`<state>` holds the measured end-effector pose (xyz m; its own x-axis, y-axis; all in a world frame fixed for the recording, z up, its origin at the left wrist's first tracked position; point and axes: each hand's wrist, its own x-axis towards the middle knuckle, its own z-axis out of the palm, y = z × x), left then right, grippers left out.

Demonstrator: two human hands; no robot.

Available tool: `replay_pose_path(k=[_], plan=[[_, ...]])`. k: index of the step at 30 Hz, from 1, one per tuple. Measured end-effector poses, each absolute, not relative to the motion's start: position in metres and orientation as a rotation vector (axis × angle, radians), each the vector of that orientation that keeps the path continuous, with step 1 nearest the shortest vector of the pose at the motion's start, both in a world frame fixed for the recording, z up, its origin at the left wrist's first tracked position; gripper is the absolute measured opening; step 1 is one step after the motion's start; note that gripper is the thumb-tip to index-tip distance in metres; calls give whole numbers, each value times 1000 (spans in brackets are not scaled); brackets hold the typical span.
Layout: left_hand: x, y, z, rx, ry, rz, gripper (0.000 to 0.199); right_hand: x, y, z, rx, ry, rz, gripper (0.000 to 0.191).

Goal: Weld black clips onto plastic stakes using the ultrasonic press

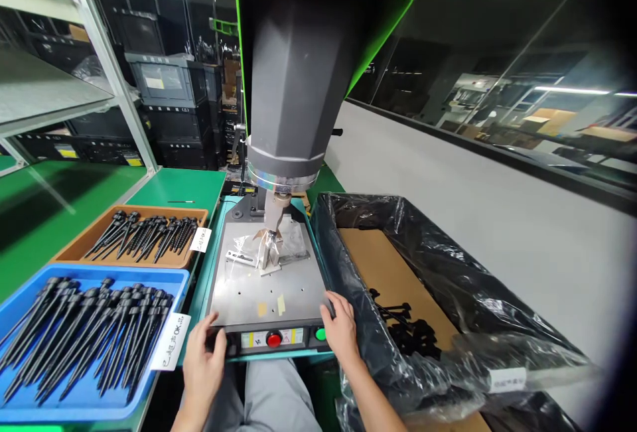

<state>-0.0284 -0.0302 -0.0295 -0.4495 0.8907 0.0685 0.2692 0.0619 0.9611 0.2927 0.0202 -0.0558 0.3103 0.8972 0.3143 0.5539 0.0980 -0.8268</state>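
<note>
My left hand [203, 360] rests at the front left corner of the ultrasonic welder's base, its thumb and fingers apart. At the opposite front corner, my right hand [340, 327] lies with fingers spread, its thumb near the green button [320, 334]. Between the hands is a front panel with a red button [273, 340]. Behind it lies the metal base plate [239, 306], bearing a small fixture [269, 261] with clear plastic film around it. The welding horn [275, 210] hangs down at the fixture; whether they touch, I cannot tell. Neither hand holds a part.
On the left, a blue tray [185, 279] and a brown tray [112, 210] hold many black stemmed parts. To the right stands a box lined with black plastic [438, 253], with black parts inside. Stacked crates [172, 83] and a metal shelf [54, 97] are behind.
</note>
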Motion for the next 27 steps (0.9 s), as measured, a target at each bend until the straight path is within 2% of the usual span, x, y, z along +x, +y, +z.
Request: replay_pose_path(k=[3,7,15,27], plan=[[-45,-43,-53,1329,1946,1310,64,308,-7,-77,-1705,-1478,312,48],[-51,-42,-76,1383,1957,1161,66,313,-29,-104,-1754,-1554,478,63],[-60,-35,-90,1501,1939,1175,59,316,-30,-118,-1793,-1547,483,63],[-69,-35,-80,1511,1905,1156,57,313,-34,-115,-1820,-1602,478,70]])
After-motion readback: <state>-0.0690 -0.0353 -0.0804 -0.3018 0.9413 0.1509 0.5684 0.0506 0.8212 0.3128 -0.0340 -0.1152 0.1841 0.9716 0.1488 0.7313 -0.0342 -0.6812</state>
